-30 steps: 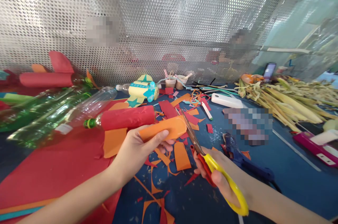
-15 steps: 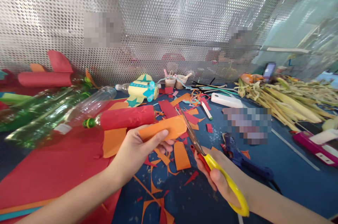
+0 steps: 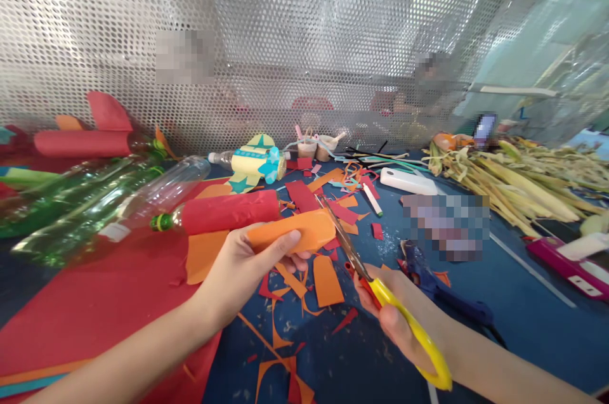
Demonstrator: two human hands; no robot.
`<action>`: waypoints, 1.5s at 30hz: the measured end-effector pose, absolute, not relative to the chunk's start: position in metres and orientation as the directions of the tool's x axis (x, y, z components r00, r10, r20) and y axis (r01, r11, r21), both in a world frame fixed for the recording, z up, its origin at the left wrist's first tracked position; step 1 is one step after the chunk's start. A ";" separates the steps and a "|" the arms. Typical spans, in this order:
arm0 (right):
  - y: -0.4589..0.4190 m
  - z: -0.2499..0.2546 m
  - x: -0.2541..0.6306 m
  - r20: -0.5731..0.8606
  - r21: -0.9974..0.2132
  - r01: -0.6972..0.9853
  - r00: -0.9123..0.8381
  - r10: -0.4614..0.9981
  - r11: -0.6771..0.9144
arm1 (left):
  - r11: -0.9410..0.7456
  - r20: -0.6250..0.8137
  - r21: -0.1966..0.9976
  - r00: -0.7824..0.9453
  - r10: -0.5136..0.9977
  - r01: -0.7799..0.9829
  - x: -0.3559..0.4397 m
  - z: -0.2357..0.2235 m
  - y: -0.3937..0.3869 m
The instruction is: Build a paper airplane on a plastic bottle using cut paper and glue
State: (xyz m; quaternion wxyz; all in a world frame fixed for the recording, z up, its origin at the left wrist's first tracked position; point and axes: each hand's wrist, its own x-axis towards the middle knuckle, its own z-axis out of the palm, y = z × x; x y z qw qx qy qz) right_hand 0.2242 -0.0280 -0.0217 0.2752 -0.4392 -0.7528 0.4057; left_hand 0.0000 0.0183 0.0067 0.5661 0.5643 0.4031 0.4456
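At centre frame, your left hand [image 3: 254, 264] pinches orange paper [image 3: 311, 228], now shifted slightly left from the scissors [image 3: 382, 295] your right hand [image 3: 410, 293] grips, so cutting seems paused.

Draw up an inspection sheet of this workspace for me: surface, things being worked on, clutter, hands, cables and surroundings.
Surface: dark blue tabletop, partly covered by a red sheet.
Things in work: orange piece and scissors; the blades are at its rounded end, contact hard to tell.
Clutter: orange and red scraps, red-wrapped bottle, plastic bottles, dry husks.
Hands: left hand grips the orange piece; right hand grips the scissors.
Cables: dark cord at the blue glue gun.
Surroundings: dotted, shiny sheet behind; blurred figures show dimly in it.
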 end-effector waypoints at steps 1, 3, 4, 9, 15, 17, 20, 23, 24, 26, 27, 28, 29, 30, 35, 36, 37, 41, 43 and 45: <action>-0.028 -0.022 0.224 0.056 -0.856 0.432 -0.465 0.883 0.282 | -0.036 0.049 0.998 0.278 0.959 -0.052 -0.001 0.007 0.019; -0.027 -0.022 0.224 0.055 -0.860 0.426 -0.468 0.882 0.279 | -0.041 0.056 0.997 0.274 0.960 -0.061 -0.003 0.006 0.021; -0.027 -0.022 0.224 0.056 -0.861 0.426 -0.466 0.883 0.279 | -0.043 0.060 0.997 0.270 0.961 -0.068 -0.004 0.005 0.021; -0.027 -0.024 0.224 0.031 -0.873 0.418 -0.468 0.883 0.252 | -0.023 0.050 0.994 0.261 0.964 -0.104 -0.006 0.001 0.024; -0.030 -0.025 0.224 0.029 -0.890 0.394 -0.454 0.890 0.230 | 0.006 0.021 0.994 0.246 0.969 -0.111 -0.005 0.000 0.026; -0.030 -0.025 0.224 0.033 -0.879 0.411 -0.453 0.891 0.242 | 0.008 0.020 0.993 0.237 0.971 -0.116 -0.005 0.000 0.026; -0.030 -0.025 0.225 0.036 -0.869 0.430 -0.440 0.897 0.246 | -0.001 0.029 0.992 0.211 0.977 -0.129 -0.006 0.000 0.027; -0.029 -0.025 0.225 0.032 -0.863 0.439 -0.448 0.893 0.251 | -0.004 0.033 0.988 0.178 0.983 -0.157 -0.008 0.000 0.028; -0.029 -0.024 0.225 0.034 -0.861 0.439 -0.451 0.892 0.255 | -0.004 0.033 0.986 0.173 0.984 -0.168 -0.008 0.000 0.028; -0.029 -0.024 0.226 0.036 -0.860 0.439 -0.457 0.889 0.261 | -0.007 0.038 0.984 0.170 0.985 -0.181 -0.008 -0.001 0.029; -0.029 -0.024 0.226 0.033 -0.860 0.439 -0.462 0.886 0.261 | -0.012 0.043 0.983 0.172 0.984 -0.181 -0.009 -0.001 0.030; -0.029 -0.024 0.226 0.031 -0.860 0.439 -0.463 0.886 0.260 | -0.016 0.048 0.984 0.172 0.984 -0.180 -0.009 -0.002 0.031; -0.029 -0.024 0.226 0.026 -0.860 0.441 -0.465 0.885 0.257 | -0.018 0.049 0.983 0.169 0.984 -0.182 -0.010 -0.002 0.031; -0.029 -0.024 0.227 0.019 -0.861 0.443 -0.466 0.885 0.252 | -0.018 0.050 0.982 0.163 0.985 -0.190 -0.010 -0.002 0.032; -0.029 -0.022 0.226 -0.005 -0.861 0.452 -0.468 0.884 0.234 | -0.029 0.061 0.976 0.143 0.988 -0.215 -0.012 -0.002 0.034; -0.029 -0.021 0.226 -0.006 -0.858 0.457 -0.466 0.885 0.235 | -0.035 0.067 0.976 0.141 0.988 -0.214 -0.012 -0.001 0.034; -0.029 -0.021 0.226 -0.009 -0.856 0.462 -0.465 0.885 0.234 | -0.037 0.069 0.976 0.138 0.988 -0.216 -0.012 -0.001 0.034; -0.030 -0.020 0.226 -0.033 -0.852 0.476 -0.463 0.886 0.217 | -0.019 0.049 0.971 0.120 0.992 -0.239 -0.010 0.000 0.035; -0.030 -0.021 0.226 -0.046 -0.848 0.488 -0.459 0.887 0.208 | -0.009 0.037 0.970 0.112 0.993 -0.244 -0.010 0.001 0.034; -0.030 -0.022 0.226 -0.055 -0.840 0.502 -0.457 0.888 0.207 | -0.002 0.030 0.970 0.112 0.993 -0.243 -0.010 0.002 0.034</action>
